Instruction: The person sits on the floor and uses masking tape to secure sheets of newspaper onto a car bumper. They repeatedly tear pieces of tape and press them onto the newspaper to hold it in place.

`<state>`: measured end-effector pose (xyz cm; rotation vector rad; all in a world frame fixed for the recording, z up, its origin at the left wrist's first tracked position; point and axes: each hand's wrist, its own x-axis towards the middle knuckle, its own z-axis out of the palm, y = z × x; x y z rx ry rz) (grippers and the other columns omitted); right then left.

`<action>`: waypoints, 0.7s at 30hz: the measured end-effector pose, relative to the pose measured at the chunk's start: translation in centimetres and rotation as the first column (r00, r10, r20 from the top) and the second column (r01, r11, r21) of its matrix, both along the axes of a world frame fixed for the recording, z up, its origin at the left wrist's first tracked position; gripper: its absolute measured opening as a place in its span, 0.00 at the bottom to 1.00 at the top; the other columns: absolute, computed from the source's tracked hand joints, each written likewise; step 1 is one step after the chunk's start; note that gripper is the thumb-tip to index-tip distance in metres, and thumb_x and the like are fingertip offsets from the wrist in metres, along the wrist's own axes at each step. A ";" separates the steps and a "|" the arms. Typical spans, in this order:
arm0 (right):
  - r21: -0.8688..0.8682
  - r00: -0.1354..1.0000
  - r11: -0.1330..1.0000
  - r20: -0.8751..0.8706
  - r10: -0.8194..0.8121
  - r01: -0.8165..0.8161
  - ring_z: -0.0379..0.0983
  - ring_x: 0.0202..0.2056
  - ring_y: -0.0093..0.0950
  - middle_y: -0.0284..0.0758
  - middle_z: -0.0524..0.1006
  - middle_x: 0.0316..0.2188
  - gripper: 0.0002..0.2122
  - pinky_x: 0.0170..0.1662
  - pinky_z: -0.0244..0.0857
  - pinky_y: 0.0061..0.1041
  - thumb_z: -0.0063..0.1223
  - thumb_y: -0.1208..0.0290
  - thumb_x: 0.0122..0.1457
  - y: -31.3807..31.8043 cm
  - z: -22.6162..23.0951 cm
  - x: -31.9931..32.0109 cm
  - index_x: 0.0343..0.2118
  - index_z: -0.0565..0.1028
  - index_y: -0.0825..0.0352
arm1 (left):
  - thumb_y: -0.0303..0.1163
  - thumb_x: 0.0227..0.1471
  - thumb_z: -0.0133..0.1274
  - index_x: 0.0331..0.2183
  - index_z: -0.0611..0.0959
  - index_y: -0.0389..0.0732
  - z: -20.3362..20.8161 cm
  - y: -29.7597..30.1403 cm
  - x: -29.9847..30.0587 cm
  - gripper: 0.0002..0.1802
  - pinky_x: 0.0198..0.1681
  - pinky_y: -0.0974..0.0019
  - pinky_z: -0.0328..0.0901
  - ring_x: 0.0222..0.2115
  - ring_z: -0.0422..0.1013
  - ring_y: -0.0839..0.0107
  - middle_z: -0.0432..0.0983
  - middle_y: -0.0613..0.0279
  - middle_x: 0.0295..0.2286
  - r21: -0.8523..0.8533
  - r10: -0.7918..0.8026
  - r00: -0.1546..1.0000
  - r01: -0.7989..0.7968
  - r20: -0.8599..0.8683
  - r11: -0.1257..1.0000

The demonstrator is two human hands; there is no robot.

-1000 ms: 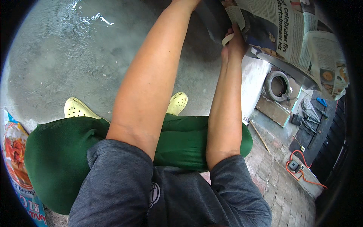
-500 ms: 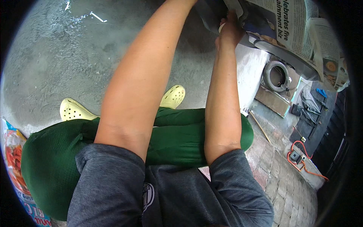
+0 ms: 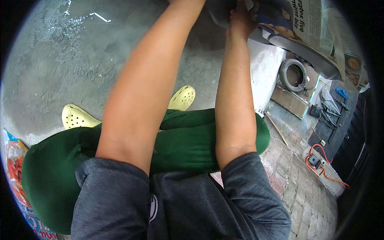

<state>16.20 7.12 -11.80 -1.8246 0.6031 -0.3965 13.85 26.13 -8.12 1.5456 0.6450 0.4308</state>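
Observation:
Newspaper sheets (image 3: 310,30) cover a large part at the upper right. Below the paper runs the smooth, curved grey edge (image 3: 304,52) of that part. At the top, in shade beside the newspaper, my right hand (image 3: 241,23) has its fingers curled in; what they hold, if anything, is hard to make out. A small pale piece shows by the fingertips. My left forearm (image 3: 148,76) reaches up past the top edge of the picture, so that hand is out of sight. A dark surface lies between the two arms at the top.
Wet grey concrete floor (image 3: 92,60) spreads at the left. A tire (image 3: 283,76) leans by a brown board at the right. Nearby are a dark mat (image 3: 340,120) with tools, a socket box with an orange cord (image 3: 314,161), and a wooden stick (image 3: 277,129). A printed sack (image 3: 16,164) stands left.
The view has shifted slightly, and the newspaper-covered part sits a little higher in it. My right hand has moved up toward the top edge; my left hand stays beyond it.

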 end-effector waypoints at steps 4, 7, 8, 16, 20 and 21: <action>0.032 0.957 0.990 0.265 0.122 -0.135 0.77 0.48 0.33 0.40 0.79 0.53 0.28 0.46 0.74 0.30 0.71 0.71 0.57 0.4 -0.6 -0.6 0.59 0.71 0.73 | 0.33 0.54 0.57 0.44 0.84 0.39 -3.1 -4.5 -1.9 0.15 0.50 0.49 0.69 0.50 0.72 0.48 0.77 0.45 0.46 0.417 -0.258 0.948 0.162 0.186 0.895; 0.091 0.929 0.956 0.277 0.246 -0.280 0.76 0.50 0.33 0.39 0.78 0.54 0.28 0.49 0.74 0.30 0.70 0.71 0.58 -1.3 -1.4 0.2 0.60 0.71 0.71 | 0.31 0.51 0.55 0.52 0.80 0.37 -4.7 -6.5 -1.7 0.25 0.61 0.53 0.61 0.61 0.61 0.52 0.69 0.53 0.57 0.713 -0.501 0.805 0.146 0.317 0.685; 0.138 0.945 0.957 0.247 0.216 -0.254 0.76 0.51 0.33 0.39 0.78 0.54 0.28 0.50 0.73 0.30 0.70 0.71 0.58 -1.3 -1.6 0.2 0.60 0.71 0.71 | 0.31 0.51 0.54 0.53 0.79 0.37 -5.2 -6.3 -1.4 0.26 0.61 0.52 0.61 0.62 0.61 0.51 0.69 0.52 0.58 0.738 -0.525 0.796 0.153 0.302 0.657; -0.905 0.906 0.415 0.096 0.412 -0.092 0.72 0.58 0.42 0.48 0.77 0.56 0.26 0.62 0.65 0.38 0.64 0.62 0.63 -7.3 -5.9 0.8 0.58 0.73 0.74 | 0.36 0.57 0.52 0.59 0.77 0.41 -5.8 -7.1 -1.2 0.28 0.61 0.49 0.61 0.64 0.61 0.53 0.71 0.55 0.57 0.829 -0.598 0.760 0.147 0.255 0.540; -0.593 0.937 0.796 0.197 0.288 -0.120 0.69 0.61 0.47 0.50 0.75 0.58 0.22 0.64 0.60 0.43 0.56 0.63 0.66 -2.0 -1.9 -0.5 0.59 0.73 0.70 | 0.37 0.57 0.51 0.57 0.77 0.43 -5.3 -5.4 -1.2 0.26 0.59 0.49 0.62 0.64 0.61 0.53 0.71 0.56 0.57 0.898 -0.601 0.775 0.107 0.193 0.427; -0.775 0.915 0.632 0.251 0.317 -0.006 0.70 0.59 0.48 0.50 0.77 0.55 0.22 0.62 0.62 0.43 0.57 0.64 0.64 -4.7 -3.8 0.7 0.57 0.74 0.71 | 0.36 0.57 0.51 0.57 0.78 0.43 -4.7 -5.7 -1.4 0.26 0.58 0.49 0.62 0.64 0.62 0.53 0.72 0.56 0.56 0.914 -0.630 0.752 0.097 0.192 0.394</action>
